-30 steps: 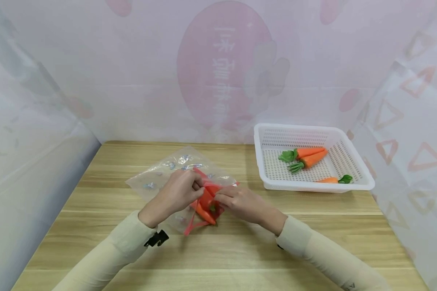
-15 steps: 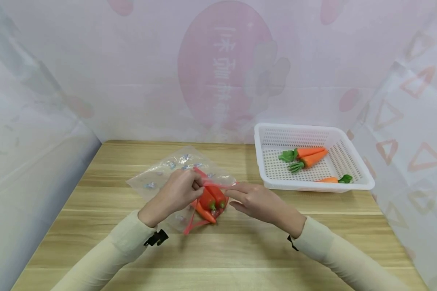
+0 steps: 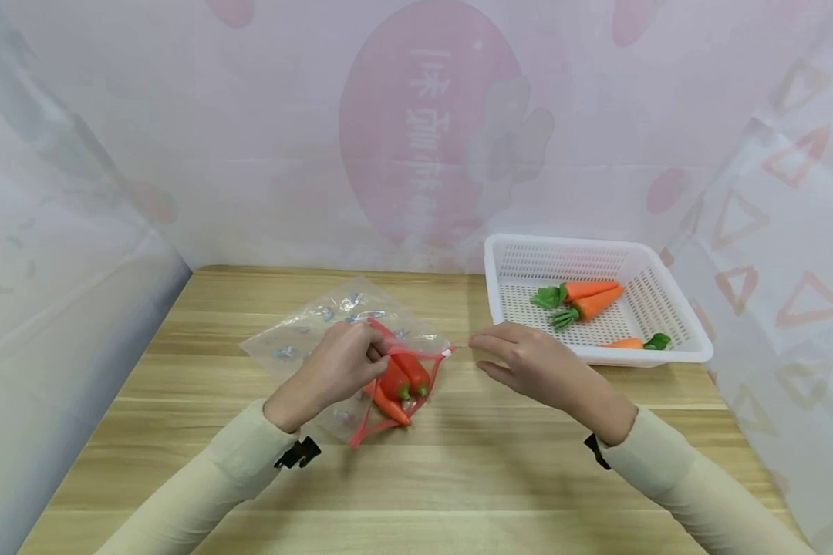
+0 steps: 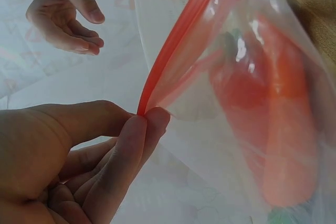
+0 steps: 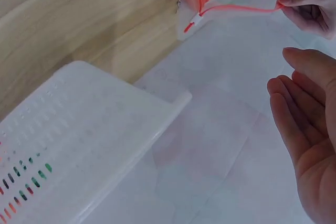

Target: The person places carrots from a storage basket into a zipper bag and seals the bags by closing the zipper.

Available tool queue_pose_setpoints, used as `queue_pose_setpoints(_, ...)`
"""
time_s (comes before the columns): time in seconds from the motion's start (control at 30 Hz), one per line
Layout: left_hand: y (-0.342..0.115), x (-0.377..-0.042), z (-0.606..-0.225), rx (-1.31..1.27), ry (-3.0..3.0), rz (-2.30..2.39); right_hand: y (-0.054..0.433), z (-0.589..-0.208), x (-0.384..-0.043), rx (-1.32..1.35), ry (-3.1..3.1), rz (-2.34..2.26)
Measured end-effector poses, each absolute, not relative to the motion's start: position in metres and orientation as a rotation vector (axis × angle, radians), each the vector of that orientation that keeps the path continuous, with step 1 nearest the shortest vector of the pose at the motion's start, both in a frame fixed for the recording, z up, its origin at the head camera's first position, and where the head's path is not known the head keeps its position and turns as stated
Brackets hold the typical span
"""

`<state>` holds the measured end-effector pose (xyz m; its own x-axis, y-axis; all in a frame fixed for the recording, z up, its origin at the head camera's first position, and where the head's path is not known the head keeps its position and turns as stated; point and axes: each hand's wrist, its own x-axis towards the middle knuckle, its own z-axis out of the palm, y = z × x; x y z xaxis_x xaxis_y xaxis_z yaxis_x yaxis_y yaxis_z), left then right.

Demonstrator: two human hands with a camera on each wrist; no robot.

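Observation:
A clear zip bag (image 3: 350, 301) with a red-edged mouth lies at the middle of the table, its opening towards me. My left hand (image 3: 340, 362) pinches the red zip edge (image 4: 176, 40) between thumb and fingertips, lifting that side. Inside the mouth show two red peppers (image 3: 394, 379) with green stems and a slim orange vegetable (image 3: 392, 406) like a carrot. A white slider (image 5: 197, 19) sits at the right corner of the zip. To the right of that corner, my right hand (image 3: 534, 366) hovers with relaxed, slightly bent fingers and nothing in them.
A white perforated basket (image 3: 496, 308) stands at the back right, just beyond my right hand. Several carrots (image 3: 597, 303) with green tops lie in it. Pale printed cloth (image 3: 250, 154) walls in the wooden table (image 3: 416, 493) at the back and sides.
My right hand has come away from the bag's mouth and moved right, towards the basket, uncovering the peppers and the slider. My left hand keeps its pinch in the same place.

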<state>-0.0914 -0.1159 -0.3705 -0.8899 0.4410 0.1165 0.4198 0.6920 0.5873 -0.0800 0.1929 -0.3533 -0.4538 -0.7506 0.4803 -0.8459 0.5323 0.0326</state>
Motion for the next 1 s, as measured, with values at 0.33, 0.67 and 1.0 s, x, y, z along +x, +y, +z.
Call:
queue_pose_setpoints(0.33,-0.115,-0.092,-0.370,0.691,2.867,0.961,0.223,-0.334,-0.081,1.264,-2.358,0.359)
queue_pose_setpoints(0.67,-0.116,-0.092,-0.370,0.700,2.869,0.963,0.258,-0.325,-0.081,1.137,-2.524,0.368)
queue_pose_setpoints(1.0,-0.116,-0.092,-0.370,0.707,2.882,0.956,0.297,-0.321,-0.093,1.056,-2.572,0.331)
